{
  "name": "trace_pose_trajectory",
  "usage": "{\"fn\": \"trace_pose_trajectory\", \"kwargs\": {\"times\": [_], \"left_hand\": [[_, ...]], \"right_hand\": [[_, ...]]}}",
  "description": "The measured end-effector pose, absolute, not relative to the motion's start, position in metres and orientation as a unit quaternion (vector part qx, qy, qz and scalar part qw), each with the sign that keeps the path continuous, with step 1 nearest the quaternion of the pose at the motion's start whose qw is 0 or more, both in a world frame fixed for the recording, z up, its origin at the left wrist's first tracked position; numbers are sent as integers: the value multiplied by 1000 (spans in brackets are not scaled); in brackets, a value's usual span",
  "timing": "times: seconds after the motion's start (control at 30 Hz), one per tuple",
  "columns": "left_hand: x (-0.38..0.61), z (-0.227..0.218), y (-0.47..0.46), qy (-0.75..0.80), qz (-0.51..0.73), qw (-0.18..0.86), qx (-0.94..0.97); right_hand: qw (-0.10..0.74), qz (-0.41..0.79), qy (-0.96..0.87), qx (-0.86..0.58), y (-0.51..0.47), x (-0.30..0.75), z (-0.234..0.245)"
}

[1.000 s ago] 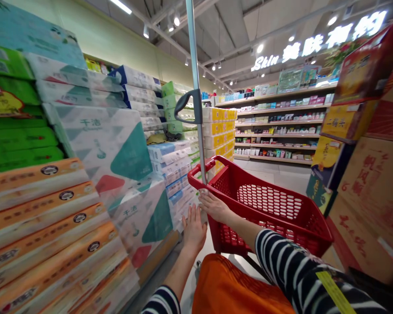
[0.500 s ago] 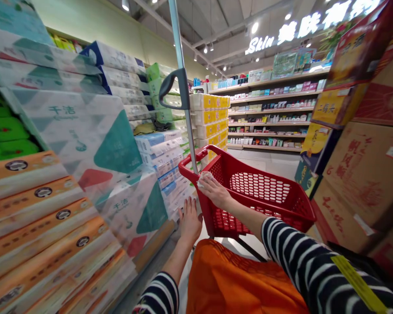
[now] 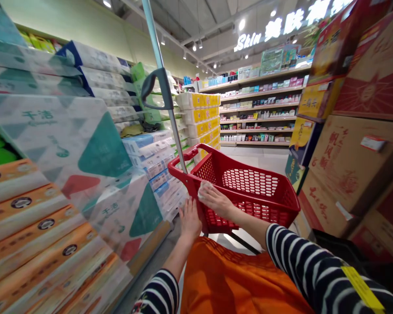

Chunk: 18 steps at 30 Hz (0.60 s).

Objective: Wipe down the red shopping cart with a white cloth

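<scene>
A red plastic shopping cart point(image 3: 249, 198) with perforated sides stands in front of me. My right hand point(image 3: 214, 201) presses a crumpled white cloth point(image 3: 203, 188) against the cart's side, just below the rim near the handle end. Its fingers lie over the cloth. My left hand point(image 3: 190, 220) is open beside the same end of the cart, its fingers stretched upward; I cannot tell whether the fingertips touch the red plastic. A metal pole point(image 3: 176, 133) with a grey loop handle point(image 3: 159, 90) rises at a slant from the cart's handle end.
Stacked tissue packs point(image 3: 49, 226) and white-and-teal packages point(image 3: 85, 135) line the left side. Cardboard cartons point(image 3: 353, 161) are piled on the right. Behind the cart are yellow-and-white packs point(image 3: 201, 115) and shelves of small bottles and boxes point(image 3: 262, 117). An orange apron point(image 3: 239, 279) covers my lap.
My right hand has slid the cloth along the cart's side, down and away from the handle corner. The left hand stays beside the cart. The view has turned slightly right.
</scene>
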<state>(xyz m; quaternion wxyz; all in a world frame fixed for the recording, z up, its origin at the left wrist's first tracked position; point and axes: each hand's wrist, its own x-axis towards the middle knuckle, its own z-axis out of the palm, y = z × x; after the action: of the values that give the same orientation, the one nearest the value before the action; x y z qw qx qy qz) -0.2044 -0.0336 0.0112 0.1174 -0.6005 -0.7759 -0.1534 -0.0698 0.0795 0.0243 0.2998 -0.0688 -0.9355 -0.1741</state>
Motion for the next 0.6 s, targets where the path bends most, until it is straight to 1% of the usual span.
{"fn": "trace_pose_trajectory", "kwargs": {"times": [0.07, 0.13, 0.2, 0.37, 0.43, 0.5, 0.6], "left_hand": [[-197, 14, -30, -770, -158, 122, -607], [-188, 15, -29, -763, -159, 126, -614], [-179, 13, -31, -751, -154, 126, -629], [-159, -3, -35, -722, -138, 114, -669], [-152, -9, -34, -713, -133, 103, -680], [-148, -11, -32, -710, -129, 97, -686], [-142, -6, -26, -718, -133, 106, -675]], "right_hand": [[326, -197, -920, -88, 88, -67, 41], [315, -208, -922, -90, 93, -60, 40], [287, -207, -931, -92, 92, -50, 21], [226, -174, -951, -116, 75, -23, -45], [217, -162, -957, -105, 69, -13, -55], [240, -164, -953, -88, 67, -4, -47], [299, -188, -931, -96, 71, 6, -13]]}}
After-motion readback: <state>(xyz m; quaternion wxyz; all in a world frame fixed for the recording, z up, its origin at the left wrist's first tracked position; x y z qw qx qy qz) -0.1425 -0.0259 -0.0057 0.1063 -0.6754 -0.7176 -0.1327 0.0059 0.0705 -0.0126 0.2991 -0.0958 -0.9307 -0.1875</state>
